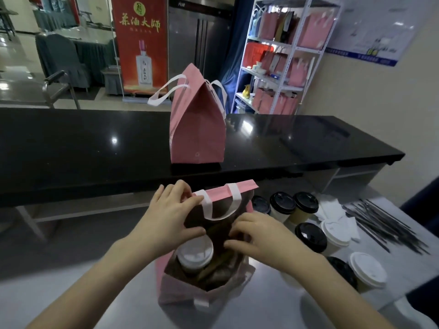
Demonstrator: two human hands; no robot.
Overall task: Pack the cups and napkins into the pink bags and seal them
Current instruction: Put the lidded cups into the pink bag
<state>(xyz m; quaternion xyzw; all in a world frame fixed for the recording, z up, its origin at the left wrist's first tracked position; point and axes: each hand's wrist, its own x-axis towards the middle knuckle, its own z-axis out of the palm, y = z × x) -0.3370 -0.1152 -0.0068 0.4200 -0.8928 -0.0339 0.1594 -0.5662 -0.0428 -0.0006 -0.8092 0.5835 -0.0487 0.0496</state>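
Standing pink bag (177, 289), mouth apparently upward.

Glossy black counter (95, 148), white shelving (288, 74)

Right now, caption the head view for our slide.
Left hand and right hand grip the open pink bag holding a lidded cup; closed bag on counter.

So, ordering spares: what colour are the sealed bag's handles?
White handles on the pink sealed bag; clearest in the head view.
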